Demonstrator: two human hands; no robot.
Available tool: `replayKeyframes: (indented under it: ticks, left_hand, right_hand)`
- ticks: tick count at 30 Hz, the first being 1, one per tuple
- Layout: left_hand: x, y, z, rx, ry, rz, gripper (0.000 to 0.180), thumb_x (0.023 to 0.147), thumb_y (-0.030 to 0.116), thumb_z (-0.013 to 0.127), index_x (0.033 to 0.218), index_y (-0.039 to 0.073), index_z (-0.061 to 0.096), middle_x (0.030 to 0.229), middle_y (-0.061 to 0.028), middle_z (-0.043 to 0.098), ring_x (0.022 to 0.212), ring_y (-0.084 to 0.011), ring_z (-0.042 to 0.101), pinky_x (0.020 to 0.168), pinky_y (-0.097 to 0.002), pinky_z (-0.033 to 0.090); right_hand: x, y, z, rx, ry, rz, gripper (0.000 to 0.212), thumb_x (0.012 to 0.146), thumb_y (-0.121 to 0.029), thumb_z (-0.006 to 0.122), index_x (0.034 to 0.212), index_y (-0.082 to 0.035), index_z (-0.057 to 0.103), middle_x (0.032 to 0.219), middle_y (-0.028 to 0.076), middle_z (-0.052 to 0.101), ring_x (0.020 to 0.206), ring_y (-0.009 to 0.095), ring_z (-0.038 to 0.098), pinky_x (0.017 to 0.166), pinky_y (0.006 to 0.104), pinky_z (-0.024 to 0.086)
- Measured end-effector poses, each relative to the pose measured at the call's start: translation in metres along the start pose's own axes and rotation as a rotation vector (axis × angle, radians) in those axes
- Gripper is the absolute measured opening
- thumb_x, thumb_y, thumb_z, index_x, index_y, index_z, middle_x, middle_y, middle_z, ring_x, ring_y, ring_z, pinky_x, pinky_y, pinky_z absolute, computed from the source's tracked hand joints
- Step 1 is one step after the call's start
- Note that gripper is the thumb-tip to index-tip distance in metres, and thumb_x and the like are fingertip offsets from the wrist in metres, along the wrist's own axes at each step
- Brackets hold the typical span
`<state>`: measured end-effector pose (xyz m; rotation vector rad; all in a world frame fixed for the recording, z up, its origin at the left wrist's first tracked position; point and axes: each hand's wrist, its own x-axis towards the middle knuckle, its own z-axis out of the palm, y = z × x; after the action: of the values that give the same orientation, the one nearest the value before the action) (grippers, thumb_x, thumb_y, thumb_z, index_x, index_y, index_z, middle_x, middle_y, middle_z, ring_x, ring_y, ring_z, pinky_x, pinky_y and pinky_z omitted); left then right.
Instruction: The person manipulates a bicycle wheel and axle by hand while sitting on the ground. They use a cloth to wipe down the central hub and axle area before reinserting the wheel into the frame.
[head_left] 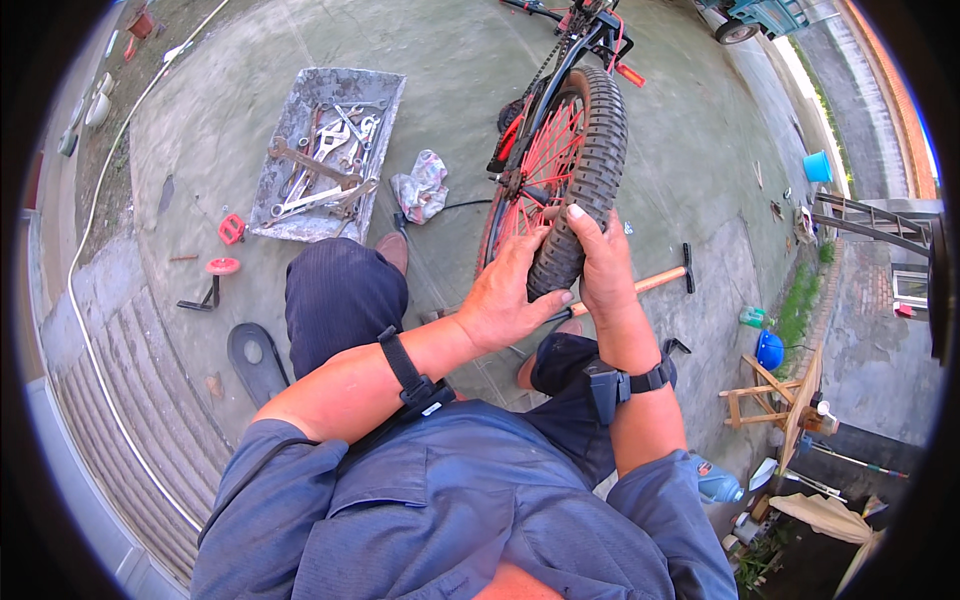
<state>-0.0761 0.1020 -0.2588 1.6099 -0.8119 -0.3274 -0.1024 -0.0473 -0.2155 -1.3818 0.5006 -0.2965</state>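
Rough concrete yard, both hands (505, 295) (603, 262) gripping knobby rubber tyre (590, 150)

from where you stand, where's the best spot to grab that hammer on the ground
Probably the wooden handle of the hammer, reached with the right hand. It lies flat beside the wheel, its metal head pointing away to the right, so the handle's near end is closest.

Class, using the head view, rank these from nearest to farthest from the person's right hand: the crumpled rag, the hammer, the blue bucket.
1. hammer: just right of the right hand, on the ground.
2. crumpled rag: to the left, beside the tool tray.
3. blue bucket: far right, by the edge.
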Motion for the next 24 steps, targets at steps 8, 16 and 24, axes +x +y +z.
replayKeyframes:
  ticks: [8, 16, 24]
  left_hand:
    - [0.002, -0.007, 0.004, -0.173, 0.085, -0.019, 0.072, 0.082, 0.024, 0.077, 0.139, 0.0, 0.039, 0.119, -0.0178, 0.051, 0.106, -0.0286, 0.058, 0.085, -0.0366, 0.052]
    - [0.005, -0.002, -0.001, -0.135, 0.062, -0.043, 0.065, 0.084, 0.024, 0.075, 0.136, 0.0, 0.044, 0.113, -0.0165, 0.055, 0.101, -0.0276, 0.061, 0.083, -0.0374, 0.052]
    - [0.005, -0.006, 0.002, -0.169, 0.055, -0.044, 0.066, 0.083, 0.024, 0.076, 0.135, 0.0, 0.044, 0.115, -0.0169, 0.055, 0.104, -0.0286, 0.061, 0.084, -0.0383, 0.053]
  right_hand:
    - [0.006, -0.012, 0.004, 0.065, 0.003, 0.07, 0.031, 0.092, -0.025, 0.067, 0.11, -0.003, 0.054, 0.093, 0.007, 0.064, 0.078, 0.014, 0.063, 0.071, 0.0289, 0.054]
    - [0.003, -0.008, 0.002, 0.114, 0.015, 0.069, 0.035, 0.096, -0.031, 0.064, 0.115, -0.003, 0.054, 0.095, 0.004, 0.063, 0.081, 0.012, 0.062, 0.074, 0.0278, 0.053]
    - [0.0, -0.009, 0.003, 0.133, -0.004, 0.048, 0.036, 0.099, -0.034, 0.059, 0.118, -0.003, 0.054, 0.096, 0.004, 0.062, 0.081, 0.012, 0.062, 0.075, 0.0279, 0.052]
